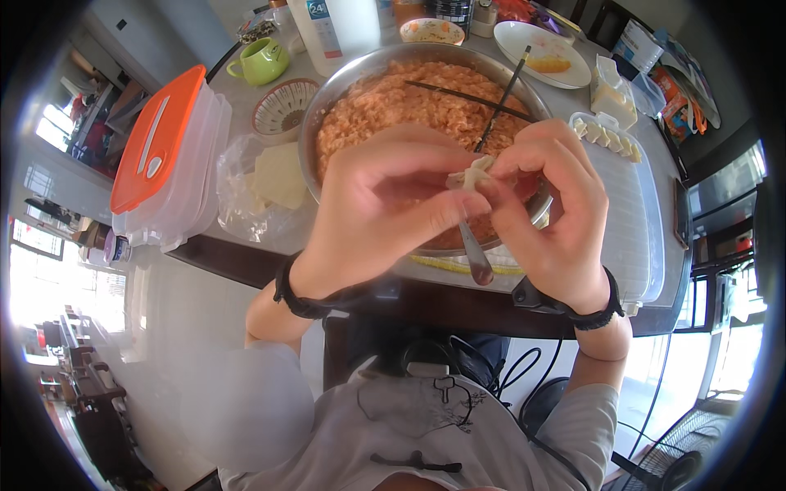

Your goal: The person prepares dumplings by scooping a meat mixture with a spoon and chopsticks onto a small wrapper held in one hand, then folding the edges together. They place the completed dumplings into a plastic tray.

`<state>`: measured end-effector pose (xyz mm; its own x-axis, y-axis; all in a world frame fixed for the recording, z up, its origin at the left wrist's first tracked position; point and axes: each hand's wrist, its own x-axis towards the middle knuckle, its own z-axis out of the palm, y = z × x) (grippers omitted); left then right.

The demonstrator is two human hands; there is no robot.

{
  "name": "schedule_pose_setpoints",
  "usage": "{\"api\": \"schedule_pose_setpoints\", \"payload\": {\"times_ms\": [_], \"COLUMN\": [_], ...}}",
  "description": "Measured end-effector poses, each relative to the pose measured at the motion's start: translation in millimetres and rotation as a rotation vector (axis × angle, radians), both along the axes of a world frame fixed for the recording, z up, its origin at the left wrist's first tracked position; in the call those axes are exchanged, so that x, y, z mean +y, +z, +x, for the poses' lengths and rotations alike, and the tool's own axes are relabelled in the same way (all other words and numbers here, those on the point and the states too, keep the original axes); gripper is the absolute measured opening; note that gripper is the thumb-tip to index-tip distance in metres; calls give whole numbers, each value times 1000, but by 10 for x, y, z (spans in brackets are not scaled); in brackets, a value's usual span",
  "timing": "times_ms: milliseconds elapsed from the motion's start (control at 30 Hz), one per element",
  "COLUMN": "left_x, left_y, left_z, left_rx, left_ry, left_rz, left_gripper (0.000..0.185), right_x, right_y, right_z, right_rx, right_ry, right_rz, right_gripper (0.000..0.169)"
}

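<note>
Between my two hands a small folded wonton is pinched, its pale dough gathered into pleats. The thumb and fingers of my left hand grip it from the left. From the right, the fingertips of my right hand press on it. Below and behind them stands a large steel bowl of orange-pink minced filling. Dark chopsticks lie crossed over the filling. A metal spoon leans at the bowl's near rim, its handle towards me. Square dough wrappers sit in a clear plastic bag to the left.
At the right, a clear plastic tray holds a row of wontons at its far end. Stacked containers with an orange lid stand at the left edge. Behind are a green mug, a patterned bowl and a white plate.
</note>
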<state>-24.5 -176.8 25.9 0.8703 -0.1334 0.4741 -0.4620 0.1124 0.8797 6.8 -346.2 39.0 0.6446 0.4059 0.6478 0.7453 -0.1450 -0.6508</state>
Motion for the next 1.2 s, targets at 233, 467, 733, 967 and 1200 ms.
{"api": "schedule_pose_setpoints", "payload": {"times_ms": [233,467,733,967,1200], "left_x": [33,68,105,154,350], "left_y": [-51,-59,-31,-2,-44], "left_z": [18,33,-16,-34,55], "left_rx": [-20,10,77,324,210], "left_ry": [13,-34,2,-91,36], "left_rz": [27,4,19,-116,-262], "left_gripper": [16,12,19,24,23], "right_x": [-16,-19,64,195,-194], "right_y": [30,13,0,107,323], "right_z": [-4,14,-42,-54,570], "right_rx": [90,66,-28,-57,-4], "right_ry": [6,35,-80,-79,-378], "right_rz": [-46,-36,-26,-44,-501], "right_gripper": [21,13,11,9,32]}}
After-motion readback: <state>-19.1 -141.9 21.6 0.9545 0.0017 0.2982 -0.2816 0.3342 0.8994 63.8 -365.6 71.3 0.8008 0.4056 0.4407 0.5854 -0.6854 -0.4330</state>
